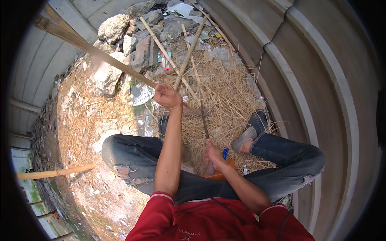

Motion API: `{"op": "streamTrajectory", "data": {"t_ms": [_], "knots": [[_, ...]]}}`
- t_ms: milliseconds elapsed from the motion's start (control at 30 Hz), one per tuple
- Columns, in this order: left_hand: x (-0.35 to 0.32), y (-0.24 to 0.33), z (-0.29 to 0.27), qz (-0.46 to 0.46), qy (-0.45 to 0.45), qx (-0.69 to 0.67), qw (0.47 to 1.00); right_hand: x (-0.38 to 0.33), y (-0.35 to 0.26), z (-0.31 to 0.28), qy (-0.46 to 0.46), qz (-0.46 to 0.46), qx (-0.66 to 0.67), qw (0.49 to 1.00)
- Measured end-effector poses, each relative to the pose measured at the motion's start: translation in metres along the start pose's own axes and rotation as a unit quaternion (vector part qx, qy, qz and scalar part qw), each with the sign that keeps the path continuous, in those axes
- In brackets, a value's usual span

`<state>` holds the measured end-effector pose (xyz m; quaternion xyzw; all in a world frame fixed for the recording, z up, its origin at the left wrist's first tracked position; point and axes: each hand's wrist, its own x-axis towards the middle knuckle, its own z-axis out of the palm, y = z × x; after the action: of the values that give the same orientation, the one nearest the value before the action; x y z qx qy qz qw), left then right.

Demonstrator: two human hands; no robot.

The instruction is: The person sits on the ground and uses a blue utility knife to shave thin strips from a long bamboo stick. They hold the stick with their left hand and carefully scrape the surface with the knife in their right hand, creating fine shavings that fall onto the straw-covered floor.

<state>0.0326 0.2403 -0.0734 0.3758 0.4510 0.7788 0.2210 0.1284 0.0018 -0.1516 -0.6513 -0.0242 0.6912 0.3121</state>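
Observation:
My left hand [167,96] is closed around a long split bamboo pole [108,59]. The pole slants from the upper left down past my fist, and its near end lies by the straw in front of me. In my right hand [214,156] is a long, narrow knife [204,120], its dark blade pointing away from me. The blade tip is close to the near end of the pole; whether they touch I cannot tell. Part of the knife's handle shows below my fingers.
Several bamboo strips [189,56] lie crossed on straw [227,86] ahead. Rocks [113,29] and plastic litter stand beyond at the left. A corrugated metal wall [321,80] curves along the right. Another bamboo pole [56,172] juts in at the left. Something orange [219,175] is between my bent legs.

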Motion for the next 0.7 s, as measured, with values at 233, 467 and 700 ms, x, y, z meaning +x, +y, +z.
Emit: {"op": "streamTrajectory", "data": {"t_ms": [233, 467, 700], "knots": [[0.000, -0.008, -0.001, 0.007, 0.001, 0.065, 0.998, -0.059, -0.075, 0.035, -0.101, -0.387, 0.141, 0.906], [-0.001, -0.005, -0.001, 0.029, 0.007, 0.081, 0.996, -0.007, -0.001, 0.008, -0.028, -0.013, 0.024, 0.999], [-0.008, -0.010, 0.002, 0.033, 0.009, 0.093, 0.995, -0.065, -0.097, 0.014, -0.094, -0.386, 0.161, 0.904]]}}
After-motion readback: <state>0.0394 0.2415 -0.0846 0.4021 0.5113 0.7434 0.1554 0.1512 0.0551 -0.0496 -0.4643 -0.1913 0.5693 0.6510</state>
